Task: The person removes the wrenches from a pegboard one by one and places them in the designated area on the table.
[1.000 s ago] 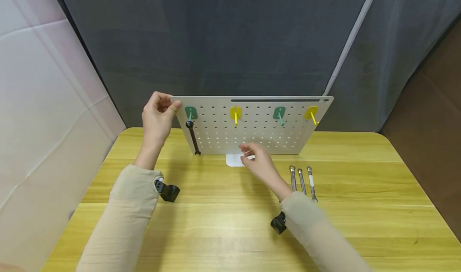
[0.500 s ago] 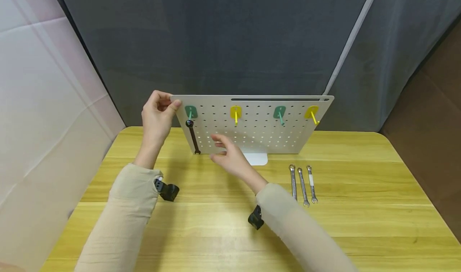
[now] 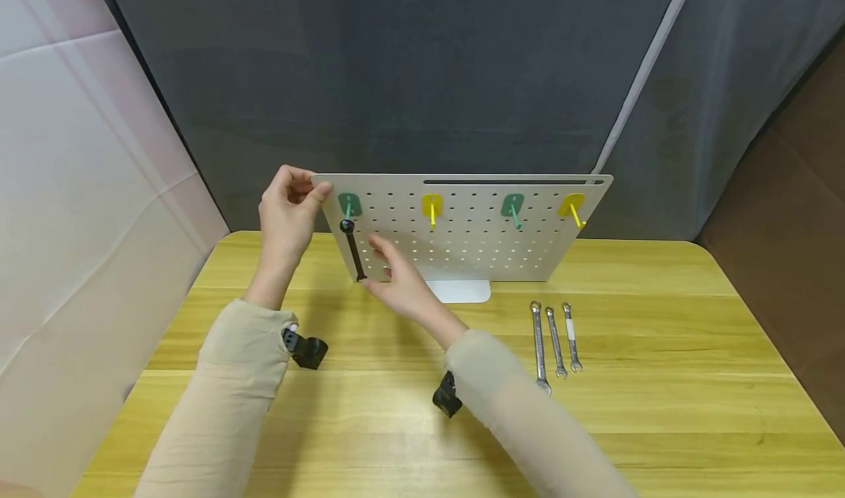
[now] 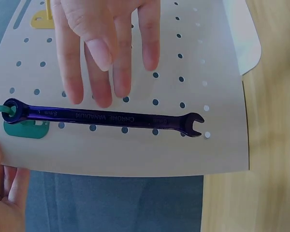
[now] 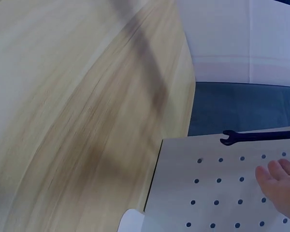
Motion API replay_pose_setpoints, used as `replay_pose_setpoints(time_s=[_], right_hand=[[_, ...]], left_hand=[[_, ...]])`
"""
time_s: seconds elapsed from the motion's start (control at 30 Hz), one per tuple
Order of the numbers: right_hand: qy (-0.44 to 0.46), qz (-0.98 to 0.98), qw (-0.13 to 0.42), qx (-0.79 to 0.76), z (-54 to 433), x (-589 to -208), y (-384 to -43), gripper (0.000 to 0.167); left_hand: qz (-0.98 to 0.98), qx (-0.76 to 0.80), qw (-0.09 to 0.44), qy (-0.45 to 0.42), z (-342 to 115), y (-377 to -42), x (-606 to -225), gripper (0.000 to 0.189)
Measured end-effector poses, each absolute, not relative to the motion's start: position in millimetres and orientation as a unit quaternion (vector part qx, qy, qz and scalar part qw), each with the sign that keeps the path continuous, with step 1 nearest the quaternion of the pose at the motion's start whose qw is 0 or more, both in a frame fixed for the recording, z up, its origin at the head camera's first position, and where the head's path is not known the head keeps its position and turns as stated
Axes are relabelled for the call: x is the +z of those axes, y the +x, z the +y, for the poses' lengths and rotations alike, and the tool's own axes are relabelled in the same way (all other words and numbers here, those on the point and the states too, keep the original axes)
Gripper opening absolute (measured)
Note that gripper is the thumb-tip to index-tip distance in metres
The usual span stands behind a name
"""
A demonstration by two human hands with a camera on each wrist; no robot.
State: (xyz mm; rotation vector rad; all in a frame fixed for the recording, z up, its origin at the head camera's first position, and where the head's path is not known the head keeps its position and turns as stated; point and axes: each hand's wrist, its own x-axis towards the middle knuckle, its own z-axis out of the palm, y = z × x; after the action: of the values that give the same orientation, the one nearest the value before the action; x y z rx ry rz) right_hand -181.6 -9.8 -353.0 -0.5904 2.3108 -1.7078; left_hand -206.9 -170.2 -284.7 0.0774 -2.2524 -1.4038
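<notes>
My left hand (image 3: 287,223) pinches the top left corner of a white pegboard (image 3: 469,252) standing upright on the table. From the leftmost green hook (image 3: 350,204) a dark combination wrench (image 3: 354,254) hangs by its ring end, open end down; its shank reads CHROME VANADIUM in the left wrist view. Just right of this wrench is my right hand (image 3: 405,285), fingers extended and thumb near the open end. In the left wrist view, its fingertips (image 4: 104,99) stop short of the shank, with nothing held.
A yellow hook (image 3: 432,208), a second green hook (image 3: 513,208) and another yellow hook (image 3: 571,208) continue along the board. A white base plate (image 3: 458,291) juts out at the front. Three silver wrenches (image 3: 554,340) lie side by side on the wooden table (image 3: 660,381).
My right hand has moved left across the front of the pegboard, up to the hanging wrench. The silver wrenches show more fully now. My left hand has stayed at the corner.
</notes>
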Motion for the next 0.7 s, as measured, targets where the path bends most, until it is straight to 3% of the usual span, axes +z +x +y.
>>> replay_pose_setpoints(time_s=[0.7], right_hand=[[-0.211,0.765,0.134,-0.594,-19.7,-346.8,-173.6,0.063]], left_hand=[[-0.825,-0.509,0.243,0.025,-170.6,-207.1,-286.1,0.032]])
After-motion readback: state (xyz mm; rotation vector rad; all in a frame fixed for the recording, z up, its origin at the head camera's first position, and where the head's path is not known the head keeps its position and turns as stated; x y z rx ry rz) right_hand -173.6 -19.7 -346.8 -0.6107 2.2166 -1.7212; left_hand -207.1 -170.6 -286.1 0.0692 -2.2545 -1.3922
